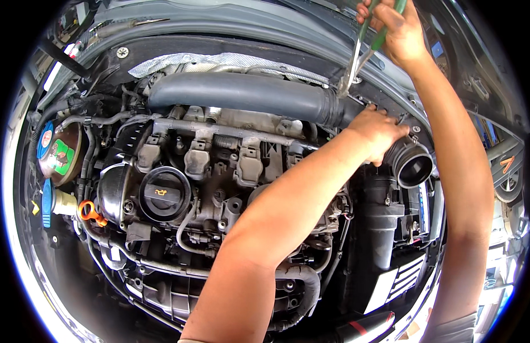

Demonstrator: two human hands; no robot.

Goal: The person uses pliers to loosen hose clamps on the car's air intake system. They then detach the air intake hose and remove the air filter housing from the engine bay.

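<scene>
My right hand (395, 35) is closed around the green handles of a pair of pliers (356, 63). The handles are spread apart, and the jaws point down at the right end of a long grey air duct (242, 94). Whether the jaws grip a clamp there is too small to tell. Lower down, my left hand (374, 136) is wrapped over a black ribbed intake hose (399, 153), back of the hand up. The hose's open round end (416, 166) faces toward me. My left fingertips are partly hidden behind the hose.
Below the duct lies the engine, with several ignition coils (249, 166) and a black oil cap (164, 193). An orange dipstick loop (92, 212) and a round coolant tank (62, 151) stand at the left. A vertical black pipe (382, 223) is at the right. A screwdriver (125, 27) lies at the back left.
</scene>
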